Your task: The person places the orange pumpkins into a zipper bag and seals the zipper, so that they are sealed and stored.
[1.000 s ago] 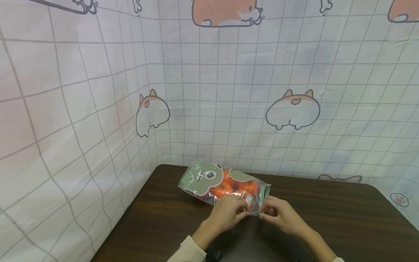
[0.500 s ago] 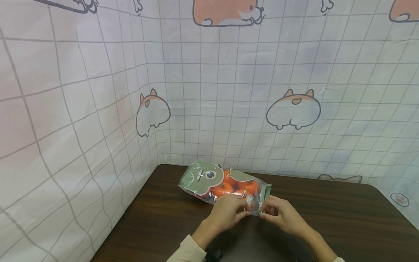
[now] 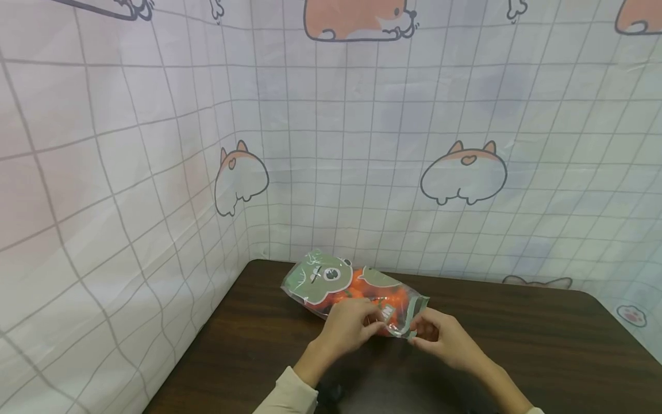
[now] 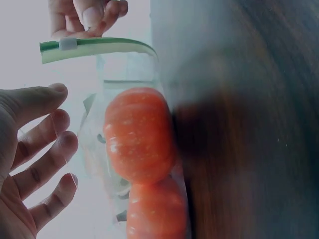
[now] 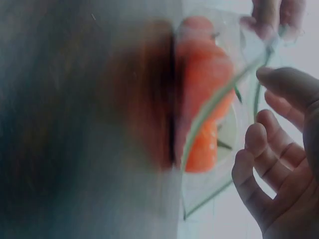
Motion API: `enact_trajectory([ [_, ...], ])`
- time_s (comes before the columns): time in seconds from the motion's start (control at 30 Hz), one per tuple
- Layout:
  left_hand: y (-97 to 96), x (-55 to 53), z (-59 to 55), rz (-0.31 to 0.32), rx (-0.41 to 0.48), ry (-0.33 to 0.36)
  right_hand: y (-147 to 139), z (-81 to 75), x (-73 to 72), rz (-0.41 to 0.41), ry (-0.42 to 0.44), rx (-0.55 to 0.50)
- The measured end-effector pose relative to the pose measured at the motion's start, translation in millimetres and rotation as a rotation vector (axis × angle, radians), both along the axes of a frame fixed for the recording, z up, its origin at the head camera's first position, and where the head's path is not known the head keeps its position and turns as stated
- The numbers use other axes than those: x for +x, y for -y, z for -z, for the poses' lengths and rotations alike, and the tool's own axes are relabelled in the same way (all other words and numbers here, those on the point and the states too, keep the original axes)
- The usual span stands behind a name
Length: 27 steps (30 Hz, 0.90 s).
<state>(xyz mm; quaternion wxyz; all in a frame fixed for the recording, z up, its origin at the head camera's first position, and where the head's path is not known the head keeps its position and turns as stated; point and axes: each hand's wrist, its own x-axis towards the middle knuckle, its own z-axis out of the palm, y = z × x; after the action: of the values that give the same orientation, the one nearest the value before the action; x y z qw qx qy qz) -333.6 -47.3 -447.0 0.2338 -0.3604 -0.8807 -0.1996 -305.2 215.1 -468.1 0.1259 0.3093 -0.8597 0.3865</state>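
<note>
A clear plastic slider bag (image 3: 323, 284) with green cartoon print lies on the dark wooden table (image 3: 517, 333). Inside it are several small orange pumpkins (image 4: 139, 134). At the bag's right end runs a green zip strip (image 5: 214, 102) with a pale slider (image 4: 68, 44); its two sides stand apart. My right hand (image 3: 447, 340) pinches the near corner of that end between thumb and fingers. My left hand (image 3: 349, 325) is at the bag's near side, its thumb apart from loosely bent fingers. A thin film edge overlaps these fingers in the left wrist view.
A white grid-patterned cloth (image 3: 357, 126) with cartoon dogs hangs along the back and left of the table. A small dark object (image 3: 329, 394) shows beneath my left wrist, near the bottom of the head view.
My left hand has shifted left and slightly up, away from the zip end. The bag's right end has tilted and spread a little. The right hand has stayed at the corner.
</note>
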Motion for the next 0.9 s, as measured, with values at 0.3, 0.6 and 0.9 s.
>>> enact_trajectory([
  [0.3, -7.0, 5.4, -1.8, 0.008, -0.019, -0.014, 20, 1.1, 3.5, -0.012, -0.097, -0.010],
  [0.6, -7.4, 5.8, 0.2, 0.013, -0.049, 0.001, 17, -3.8, 6.2, 0.078, -0.136, 0.032],
  [0.9, -5.5, 7.0, -2.7, 0.017, -0.040, -0.006, 14, -3.1, 5.1, 0.109, -0.126, 0.060],
])
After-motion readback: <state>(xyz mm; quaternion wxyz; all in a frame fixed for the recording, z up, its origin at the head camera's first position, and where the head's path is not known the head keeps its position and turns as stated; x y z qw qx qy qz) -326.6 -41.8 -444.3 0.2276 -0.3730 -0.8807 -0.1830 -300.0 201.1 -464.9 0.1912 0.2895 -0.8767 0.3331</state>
